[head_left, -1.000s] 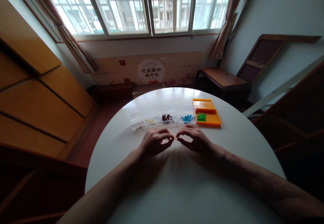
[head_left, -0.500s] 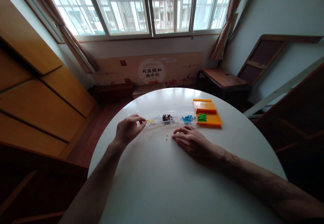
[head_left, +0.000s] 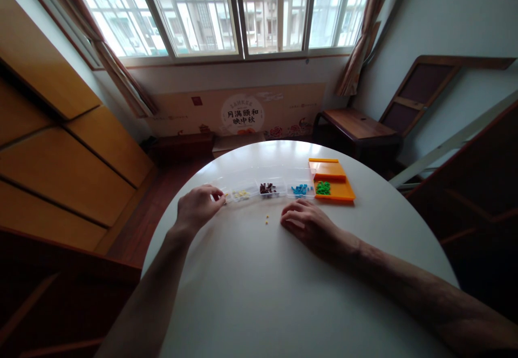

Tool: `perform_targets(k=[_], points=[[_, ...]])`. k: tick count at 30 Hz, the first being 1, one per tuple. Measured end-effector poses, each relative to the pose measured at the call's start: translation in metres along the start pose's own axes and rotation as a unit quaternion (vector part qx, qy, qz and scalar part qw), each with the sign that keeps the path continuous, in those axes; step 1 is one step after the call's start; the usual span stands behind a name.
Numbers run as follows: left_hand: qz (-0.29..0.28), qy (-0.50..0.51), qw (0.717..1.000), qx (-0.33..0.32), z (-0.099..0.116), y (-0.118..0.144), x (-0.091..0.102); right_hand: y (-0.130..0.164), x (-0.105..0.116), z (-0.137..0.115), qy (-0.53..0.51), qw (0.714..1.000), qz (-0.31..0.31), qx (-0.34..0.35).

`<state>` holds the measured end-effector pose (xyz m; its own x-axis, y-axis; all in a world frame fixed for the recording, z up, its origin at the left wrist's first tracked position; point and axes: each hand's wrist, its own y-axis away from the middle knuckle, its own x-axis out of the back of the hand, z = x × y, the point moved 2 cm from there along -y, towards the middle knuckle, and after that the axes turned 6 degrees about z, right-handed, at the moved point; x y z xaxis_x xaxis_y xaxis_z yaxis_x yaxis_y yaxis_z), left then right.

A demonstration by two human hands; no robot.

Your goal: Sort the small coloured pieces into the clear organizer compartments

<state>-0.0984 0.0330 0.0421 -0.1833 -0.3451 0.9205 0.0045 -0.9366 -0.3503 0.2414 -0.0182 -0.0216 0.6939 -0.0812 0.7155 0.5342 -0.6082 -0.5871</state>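
My left hand (head_left: 198, 205) is at the left end of a row of clear plastic boxes (head_left: 272, 194), thumb and fingertips pinched together at a box edge. Whatever they hold is too small to make out. Small pale yellow pieces (head_left: 242, 194) lie in the box beside those fingertips. My right hand (head_left: 309, 223) rests on the table, fingers loosely bent and apart from the thumb, with nothing visible in them. Just left of its fingertips, two tiny yellow pieces (head_left: 266, 219) lie on the white tabletop.
Further right, the boxes hold dark brown pieces (head_left: 267, 188) and blue pieces (head_left: 300, 190). An orange tray (head_left: 343, 190) with green pieces (head_left: 323, 187) stands at the row's right end. The round white table (head_left: 251, 282) has a curved edge; a wooden chair (head_left: 360, 123) stands beyond it.
My left hand has moved left along the boxes, uncovering more of the yellow pieces. My right hand has drawn slightly right, away from the two loose yellow pieces.
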Motion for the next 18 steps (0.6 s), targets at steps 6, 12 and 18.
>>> perform_targets(k=[6,12,18], points=[[-0.008,-0.007,1.0,0.0,0.0,0.0,0.0,0.002,-0.003,0.006,0.004,1.0,-0.01,0.009],[0.042,0.029,0.998,-0.035,0.001,0.002,-0.002,0.002,-0.001,0.004,0.006,1.0,0.017,-0.004],[0.072,0.13,0.977,-0.152,0.04,0.019,-0.009,0.001,-0.001,0.001,-0.014,0.999,0.04,0.0]])
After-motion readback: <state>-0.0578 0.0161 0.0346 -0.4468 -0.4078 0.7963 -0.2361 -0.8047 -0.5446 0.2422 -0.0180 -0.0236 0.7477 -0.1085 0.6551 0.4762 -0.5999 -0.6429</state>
